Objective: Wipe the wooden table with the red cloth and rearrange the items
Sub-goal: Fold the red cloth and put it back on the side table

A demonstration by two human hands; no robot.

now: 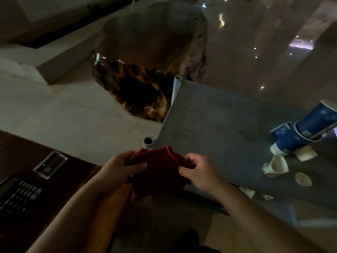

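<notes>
A dark red cloth point(160, 172) hangs bunched between both my hands in the lower middle of the head view. My left hand point(120, 168) pinches its left edge and my right hand point(198, 170) grips its right edge. The dark wooden table point(21, 154) lies at the lower left; on it rest a black calculator point(16, 196) and a small clear-cased card or device point(50, 165). The cloth is held over the floor gap, apart from the table.
A grey shelf panel point(218, 128) with round corner sockets lies to the right, carrying stacked blue paper cups point(300, 134) on their side and several small white cups point(277, 166). A glossy carved wooden stump point(142, 73) stands ahead on the pale tiled floor.
</notes>
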